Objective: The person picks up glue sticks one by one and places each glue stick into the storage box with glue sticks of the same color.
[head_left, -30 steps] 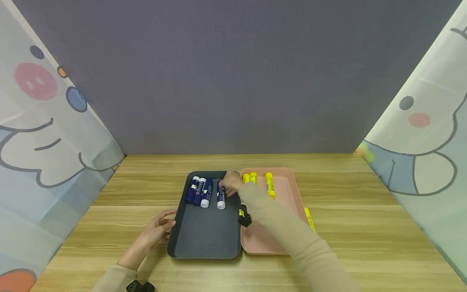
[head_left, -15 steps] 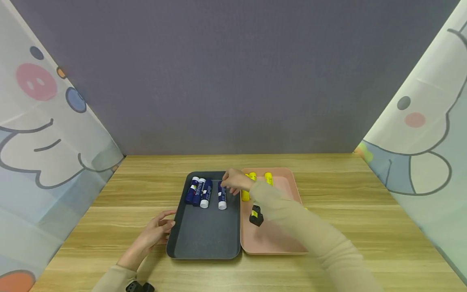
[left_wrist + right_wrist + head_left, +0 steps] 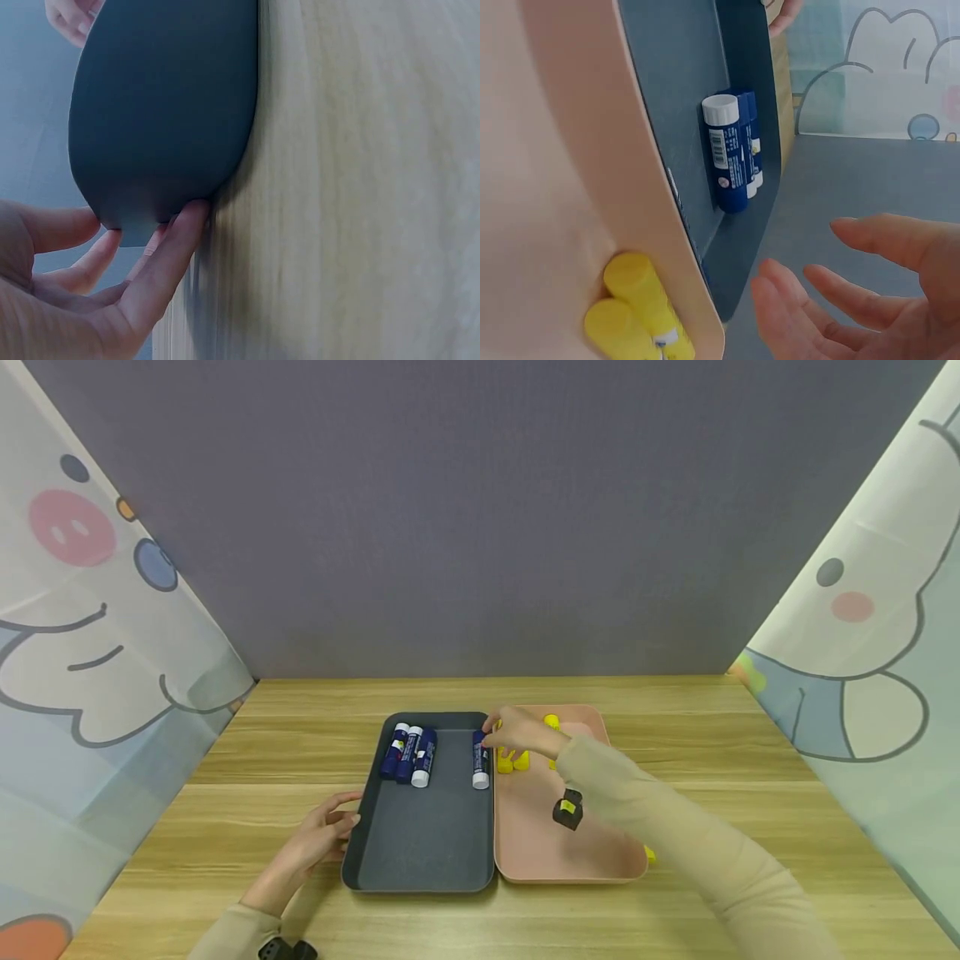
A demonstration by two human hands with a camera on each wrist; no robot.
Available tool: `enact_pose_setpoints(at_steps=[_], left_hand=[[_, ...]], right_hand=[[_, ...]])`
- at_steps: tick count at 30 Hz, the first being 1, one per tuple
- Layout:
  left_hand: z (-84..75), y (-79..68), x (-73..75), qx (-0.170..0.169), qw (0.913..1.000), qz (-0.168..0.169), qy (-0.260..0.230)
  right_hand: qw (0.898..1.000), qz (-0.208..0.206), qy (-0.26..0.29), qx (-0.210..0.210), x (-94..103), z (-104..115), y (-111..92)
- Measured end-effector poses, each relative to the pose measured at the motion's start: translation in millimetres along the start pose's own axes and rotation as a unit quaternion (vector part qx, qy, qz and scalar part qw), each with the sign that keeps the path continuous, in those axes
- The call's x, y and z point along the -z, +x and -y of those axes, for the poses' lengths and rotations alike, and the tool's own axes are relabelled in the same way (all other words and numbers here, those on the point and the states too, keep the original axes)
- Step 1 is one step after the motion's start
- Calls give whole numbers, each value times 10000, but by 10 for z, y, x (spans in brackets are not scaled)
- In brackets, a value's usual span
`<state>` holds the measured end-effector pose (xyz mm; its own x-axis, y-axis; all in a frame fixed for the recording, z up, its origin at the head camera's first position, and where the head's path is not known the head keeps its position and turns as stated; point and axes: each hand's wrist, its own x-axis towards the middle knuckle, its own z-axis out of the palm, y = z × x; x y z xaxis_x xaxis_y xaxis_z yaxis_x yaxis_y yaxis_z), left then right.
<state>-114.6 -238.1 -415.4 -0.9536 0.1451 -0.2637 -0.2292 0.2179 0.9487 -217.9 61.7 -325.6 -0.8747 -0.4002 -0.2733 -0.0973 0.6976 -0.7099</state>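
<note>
My left hand point(image 3: 318, 835) rests its fingertips against the left wall of the dark grey tray point(image 3: 427, 860), low on the outside in the left wrist view. My right hand point(image 3: 525, 732) is over the line between the two trays, fingers extended and apart in the right wrist view. Its fingertips are at the upper end of a blue glue stick point(image 3: 481, 764) with a white cap, which lies along the grey tray's right wall. Several more blue glue sticks point(image 3: 411, 755) lie side by side at the upper left of that tray.
A pink tray point(image 3: 555, 860) stands against the grey one's right side. Yellow glue sticks point(image 3: 641, 300) lie in its far part, partly hidden by the right hand. Another yellow piece point(image 3: 650, 855) shows on the wooden table point(image 3: 750, 760) beside the pink tray. A grey panel point(image 3: 480, 568) stands behind.
The single blue glue stick has shifted right to the grey tray's right wall, and my right hand has moved right with it. My left hand and both trays stay in place.
</note>
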Motion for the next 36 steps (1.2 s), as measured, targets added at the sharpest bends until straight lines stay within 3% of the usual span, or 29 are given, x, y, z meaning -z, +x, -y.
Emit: enact_pose_setpoints(at_steps=[8, 21, 28, 36], left_hand=[[-5, -8, -5, 26, 10000, 16, -65], [-25, -16, -13, 37, 10000, -13, -58], [-18, -6, -15, 68, 10000, -33, -49], [-15, -1, -14, 59, 10000, -43, 3]], right_hand=[[10000, -64, 2, -47, 185, -129, -216], [9981, -525, -289, 106, 380, -493, -427], [9988, -433, 30, 242, 522, -670, -558], [9978, -639, -55, 194, 624, -833, -717]])
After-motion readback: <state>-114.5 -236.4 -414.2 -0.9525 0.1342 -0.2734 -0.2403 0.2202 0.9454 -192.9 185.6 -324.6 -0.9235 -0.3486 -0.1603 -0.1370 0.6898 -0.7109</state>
